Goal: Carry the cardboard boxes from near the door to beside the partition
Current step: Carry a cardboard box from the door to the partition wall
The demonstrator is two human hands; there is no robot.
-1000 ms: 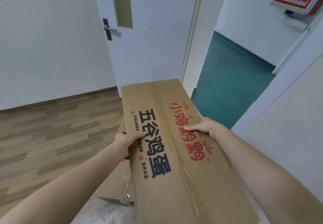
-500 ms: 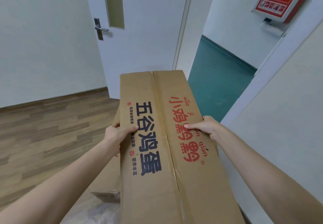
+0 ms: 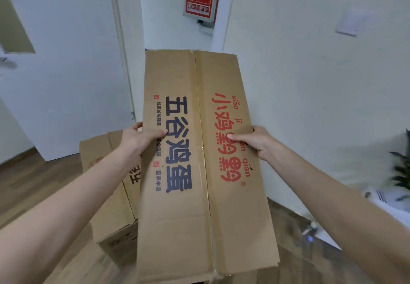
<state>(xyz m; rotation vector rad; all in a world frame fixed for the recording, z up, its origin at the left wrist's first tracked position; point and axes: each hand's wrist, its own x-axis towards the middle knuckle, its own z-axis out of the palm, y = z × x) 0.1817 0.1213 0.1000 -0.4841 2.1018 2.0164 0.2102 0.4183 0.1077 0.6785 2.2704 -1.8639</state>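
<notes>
long printed cardboard box (image 3: 199,150) held raised at centre, its far end toward the white wall. left hand (image 3: 138,138) takes the left edge, right hand (image 3: 250,139) the right edge, each grip closed with thumb on top. second box (image 3: 106,186) sits on the wood floor (image 3: 33,184) at near left. judged light and stiff; a mid-length hold on both edges looks balanced.

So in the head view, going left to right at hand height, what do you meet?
White door → second box on the floor → left hand → held box → right hand → plant.
</notes>
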